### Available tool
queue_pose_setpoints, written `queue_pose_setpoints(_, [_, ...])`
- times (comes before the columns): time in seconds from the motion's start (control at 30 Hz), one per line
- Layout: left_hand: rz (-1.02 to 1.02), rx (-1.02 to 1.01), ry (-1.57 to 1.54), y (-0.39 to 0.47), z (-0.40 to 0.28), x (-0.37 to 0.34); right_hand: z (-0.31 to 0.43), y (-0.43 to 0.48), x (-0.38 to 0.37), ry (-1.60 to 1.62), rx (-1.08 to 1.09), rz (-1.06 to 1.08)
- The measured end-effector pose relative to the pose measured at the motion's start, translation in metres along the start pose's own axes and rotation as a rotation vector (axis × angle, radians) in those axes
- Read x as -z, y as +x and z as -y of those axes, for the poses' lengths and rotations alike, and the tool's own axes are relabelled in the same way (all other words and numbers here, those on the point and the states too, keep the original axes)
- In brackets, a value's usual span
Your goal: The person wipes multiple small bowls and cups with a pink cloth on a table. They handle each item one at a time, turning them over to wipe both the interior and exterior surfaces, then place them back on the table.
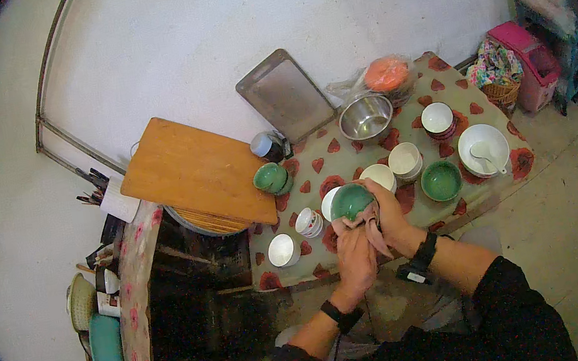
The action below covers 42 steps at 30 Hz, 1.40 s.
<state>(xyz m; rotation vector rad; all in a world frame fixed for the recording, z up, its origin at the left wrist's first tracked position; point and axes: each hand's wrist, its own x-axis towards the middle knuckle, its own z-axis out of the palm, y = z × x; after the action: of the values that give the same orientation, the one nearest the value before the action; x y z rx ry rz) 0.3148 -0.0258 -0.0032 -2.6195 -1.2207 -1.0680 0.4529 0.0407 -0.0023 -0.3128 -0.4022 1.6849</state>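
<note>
A green bowl (351, 201) is held up over the near edge of the table, tilted so that a rounded glossy face shows. My right hand (393, 215) grips it around its right side. A pinkish cloth (376, 232) lies against the bowl's lower part, one corner hanging down. My left hand (357, 260) presses the cloth onto the bowl from below; its fingertips are partly hidden in the folds. Just behind the held bowl stand a white bowl (327, 204) and a cream bowl (380, 176), both partly covered by it and my hands.
Around my hands are small patterned bowls (309, 223), a white bowl (283, 250), stacked cream bowls (404, 160), a green bowl (441, 181) and a large white bowl (466, 157) with a spoon (484, 156). Farther off are a steel basin (366, 117), a metal tray (286, 98) and a wooden board (199, 167).
</note>
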Motion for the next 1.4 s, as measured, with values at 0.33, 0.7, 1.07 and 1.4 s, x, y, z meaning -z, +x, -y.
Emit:
queue_pose_setpoints(0.33, [0.240,-0.266,-0.075,0.010,0.027,0.040,0.022,0.008,-0.003,-0.006,-0.285,0.237])
queue_pose_setpoints(0.7, [-0.118,0.187,-0.156,0.029,-0.036,-0.002,0.003,-0.002,-0.007,-0.754,0.640,-0.011])
queue_pose_setpoints(1.07, [0.024,-0.148,-0.138,0.027,-0.012,0.034,0.039,-0.008,-0.020,-0.066,-0.081,0.167])
queue_pose_setpoints(1.4, [-0.109,0.352,-0.391,0.062,-0.044,0.008,0.034,-0.004,-0.015,-0.945,1.067,0.060])
